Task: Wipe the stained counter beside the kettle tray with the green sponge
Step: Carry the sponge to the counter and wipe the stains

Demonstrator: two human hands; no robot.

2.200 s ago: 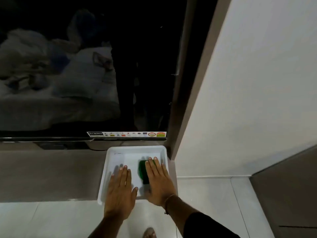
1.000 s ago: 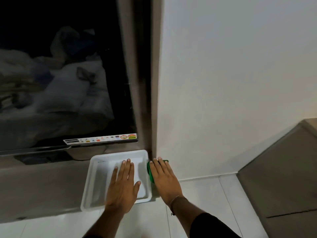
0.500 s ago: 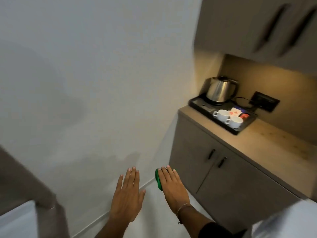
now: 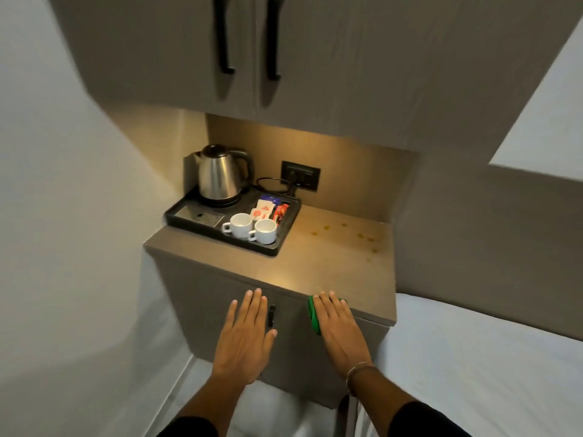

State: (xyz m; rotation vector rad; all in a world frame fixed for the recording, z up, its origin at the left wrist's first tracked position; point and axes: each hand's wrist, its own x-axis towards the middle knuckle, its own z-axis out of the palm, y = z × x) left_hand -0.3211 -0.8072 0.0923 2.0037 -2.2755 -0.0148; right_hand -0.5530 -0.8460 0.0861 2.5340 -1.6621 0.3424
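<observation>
My right hand (image 4: 339, 331) holds the green sponge (image 4: 314, 316) under its flat palm, just in front of the counter's near edge. Only the sponge's left rim and a tip past my fingers show. My left hand (image 4: 244, 339) hovers flat and empty before the lower cabinet door. The beige counter (image 4: 331, 263) carries brownish stain spots (image 4: 362, 236) at its right rear. On its left side lies the black kettle tray (image 4: 186, 217) with a steel kettle (image 4: 219, 176), two white cups (image 4: 252, 230) and several sachets (image 4: 268, 208).
Upper cabinet doors with black handles (image 4: 246, 39) hang low over the counter. A black wall socket (image 4: 300, 175) with a cord sits behind the tray. A white wall closes the left side. A white bed surface (image 4: 489, 357) lies to the right, against the cabinet.
The view swung from the white tray under the TV to the kettle counter. My right hand carried the sponge along, and both hands now hover closer to the counter's front edge.
</observation>
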